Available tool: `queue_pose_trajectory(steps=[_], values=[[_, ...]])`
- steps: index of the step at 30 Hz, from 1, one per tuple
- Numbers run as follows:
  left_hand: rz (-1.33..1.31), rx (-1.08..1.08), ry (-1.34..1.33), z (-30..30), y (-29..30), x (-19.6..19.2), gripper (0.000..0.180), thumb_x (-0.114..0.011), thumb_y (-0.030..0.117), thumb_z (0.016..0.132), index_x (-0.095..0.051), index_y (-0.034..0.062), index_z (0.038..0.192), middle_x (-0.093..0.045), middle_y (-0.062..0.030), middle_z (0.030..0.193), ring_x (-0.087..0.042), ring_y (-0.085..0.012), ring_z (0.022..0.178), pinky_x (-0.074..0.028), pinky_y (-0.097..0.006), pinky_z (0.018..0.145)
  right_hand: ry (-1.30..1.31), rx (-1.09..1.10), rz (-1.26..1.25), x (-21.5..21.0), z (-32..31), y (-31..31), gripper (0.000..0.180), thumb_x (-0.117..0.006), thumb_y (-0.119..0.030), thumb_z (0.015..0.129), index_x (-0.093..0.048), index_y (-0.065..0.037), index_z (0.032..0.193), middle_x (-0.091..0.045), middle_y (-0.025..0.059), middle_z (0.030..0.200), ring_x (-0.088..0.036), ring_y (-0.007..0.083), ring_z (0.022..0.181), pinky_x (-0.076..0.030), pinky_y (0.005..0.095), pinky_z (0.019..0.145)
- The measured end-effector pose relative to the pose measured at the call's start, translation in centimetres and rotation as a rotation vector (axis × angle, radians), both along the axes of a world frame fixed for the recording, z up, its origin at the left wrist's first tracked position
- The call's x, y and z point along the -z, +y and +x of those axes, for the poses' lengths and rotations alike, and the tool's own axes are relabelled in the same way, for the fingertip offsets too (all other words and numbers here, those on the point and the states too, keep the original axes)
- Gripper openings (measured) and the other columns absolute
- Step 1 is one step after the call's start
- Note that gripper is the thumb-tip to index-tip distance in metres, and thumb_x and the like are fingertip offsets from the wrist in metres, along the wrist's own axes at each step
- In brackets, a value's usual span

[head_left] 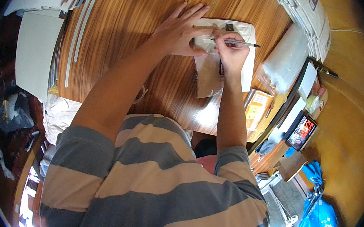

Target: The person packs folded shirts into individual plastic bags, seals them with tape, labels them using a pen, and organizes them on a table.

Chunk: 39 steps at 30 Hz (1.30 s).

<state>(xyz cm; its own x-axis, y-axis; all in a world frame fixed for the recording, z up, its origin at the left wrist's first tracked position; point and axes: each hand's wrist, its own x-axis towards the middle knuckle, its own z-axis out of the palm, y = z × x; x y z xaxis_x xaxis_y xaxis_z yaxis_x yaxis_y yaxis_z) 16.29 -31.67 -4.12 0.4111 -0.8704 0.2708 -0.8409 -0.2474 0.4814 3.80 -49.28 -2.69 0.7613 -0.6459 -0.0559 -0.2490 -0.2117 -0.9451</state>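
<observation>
Two bare hands work over one flat white paper packet [245, 54] lying on the glossy brown wooden surface [124, 29]. Nearest, a brown paper flap [208, 79] sticks out from under the packet toward the person. The right hand [231, 52] is closed, pinching one thin dark pen-like tool [241, 43]; its long axis runs left to right, its free end pointing right. Just beyond, the left hand [179, 32] lies open, fingers spread, pressing the packet's left edge.
</observation>
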Motion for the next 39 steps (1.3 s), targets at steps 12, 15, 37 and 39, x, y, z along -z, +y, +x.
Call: queue_pose_trajectory(steps=[12,15,37,39], values=[[0.049,-0.015,0.003,0.1,-0.1,0.5,0.076,-0.076,0.069,0.078,-0.066,0.0303,0.142,-0.034,-0.0145,0.169,-0.027,-0.0290,0.159,-0.016,-0.057,0.130,0.000,-0.030,-0.094,0.3,0.1,0.6,0.020,-0.086,-0.013,0.088,-0.076,0.003,0.081,-0.070,0.0012,0.066,-0.062,0.0070,0.059,-0.050,0.0217,0.055],[0.065,-0.028,0.015,-0.1,-0.2,0.5,0.075,-0.078,0.066,0.077,-0.066,0.0314,0.142,-0.035,-0.0131,0.169,-0.027,-0.0282,0.159,-0.016,-0.056,0.130,0.020,-0.038,-0.089,0.2,0.2,0.7,0.020,-0.086,-0.013,0.088,-0.077,0.003,0.082,-0.070,0.0014,0.067,-0.063,0.0077,0.061,-0.051,0.0230,0.057],[0.109,-0.046,0.017,-0.2,-0.3,0.8,0.078,-0.078,0.073,0.075,-0.065,0.0365,0.143,-0.032,-0.0090,0.171,-0.024,-0.0244,0.160,-0.012,-0.053,0.132,0.006,-0.058,-0.183,2.1,-0.2,0.0,0.015,-0.086,-0.009,0.084,-0.077,0.002,0.081,-0.074,0.0036,0.071,-0.066,0.0080,0.065,-0.054,0.0255,0.062],[0.121,-0.045,0.013,-0.2,-0.3,0.7,0.078,-0.078,0.073,0.075,-0.065,0.0368,0.143,-0.031,-0.0085,0.171,-0.024,-0.0243,0.160,-0.013,-0.053,0.132,-0.003,-0.061,-0.179,1.9,-0.1,0.1,0.014,-0.086,-0.009,0.084,-0.077,0.002,0.081,-0.074,0.0036,0.071,-0.066,0.0078,0.065,-0.054,0.0255,0.063]])
